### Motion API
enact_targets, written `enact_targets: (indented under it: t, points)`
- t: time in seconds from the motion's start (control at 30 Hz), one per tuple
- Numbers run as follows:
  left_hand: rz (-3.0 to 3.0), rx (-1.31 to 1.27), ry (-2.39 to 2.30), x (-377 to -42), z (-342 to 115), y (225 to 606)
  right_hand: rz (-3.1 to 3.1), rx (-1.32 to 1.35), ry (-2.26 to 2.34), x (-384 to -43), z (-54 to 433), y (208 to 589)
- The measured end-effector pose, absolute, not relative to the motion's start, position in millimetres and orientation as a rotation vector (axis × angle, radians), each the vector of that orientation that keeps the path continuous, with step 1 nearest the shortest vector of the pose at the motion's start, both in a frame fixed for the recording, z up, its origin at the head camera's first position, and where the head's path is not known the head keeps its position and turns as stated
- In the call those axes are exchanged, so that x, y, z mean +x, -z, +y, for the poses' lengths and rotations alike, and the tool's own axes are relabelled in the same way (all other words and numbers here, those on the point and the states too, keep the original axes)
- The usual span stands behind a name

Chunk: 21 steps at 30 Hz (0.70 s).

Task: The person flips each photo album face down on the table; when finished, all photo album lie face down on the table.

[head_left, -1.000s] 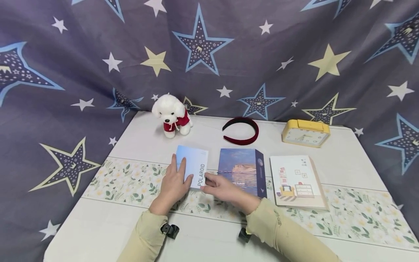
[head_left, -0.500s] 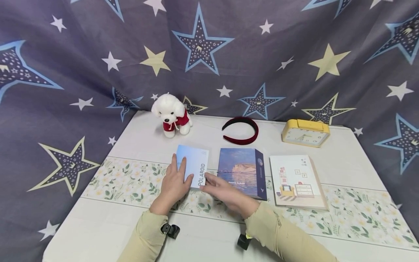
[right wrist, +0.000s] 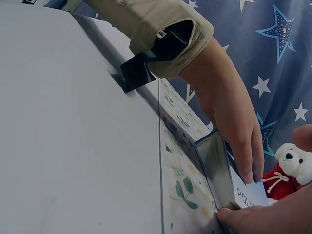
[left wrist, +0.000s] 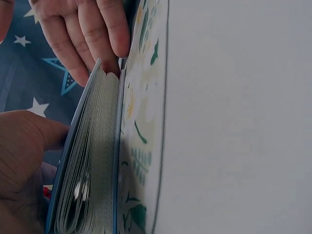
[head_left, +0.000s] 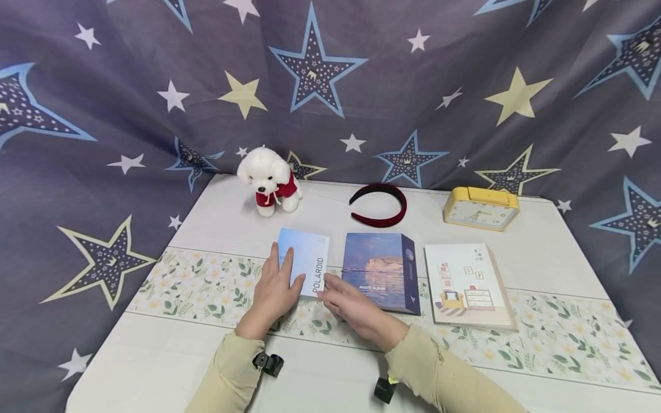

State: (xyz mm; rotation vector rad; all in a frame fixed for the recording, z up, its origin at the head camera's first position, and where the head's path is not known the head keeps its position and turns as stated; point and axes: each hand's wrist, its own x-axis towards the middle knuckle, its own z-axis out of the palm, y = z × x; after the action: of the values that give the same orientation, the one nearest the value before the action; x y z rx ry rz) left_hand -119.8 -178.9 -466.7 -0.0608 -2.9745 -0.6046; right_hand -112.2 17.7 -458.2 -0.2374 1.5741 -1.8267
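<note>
In the head view, a pale blue photo album marked POLAROID lies on the table. My left hand rests on its cover with fingers extended. At the album's lower right corner is my right hand, fingers lightly bent, tips at the edge. From the left wrist view, the page block shows between the covers, which fan slightly apart. There the left thumb lies against the cover, while the right fingers reach the far edge. The right wrist view has a right fingertip by the corner.
Just right of the hands lies a dark blue photo album, then a cream book. Behind stand a white plush dog in red, a dark red headband and a yellow clock. A starry curtain backs the table.
The right hand's fingers have loosened and spread a little at the album's corner. The left hand and the album keep their places.
</note>
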Motion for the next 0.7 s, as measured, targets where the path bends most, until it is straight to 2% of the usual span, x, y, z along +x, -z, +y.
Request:
enact_targets:
  t: [0.3, 0.7]
  points:
    - [-2.977, -0.044, 0.648, -120.7, -179.7, 467.4, 1.468, -0.245, 1.929, -110.2, 13.4, 456.6]
    - [-2.960, -0.014, 0.772, -120.9, -188.5, 471.4, 1.217, -0.129, 2.168, -108.3, 12.8, 458.6]
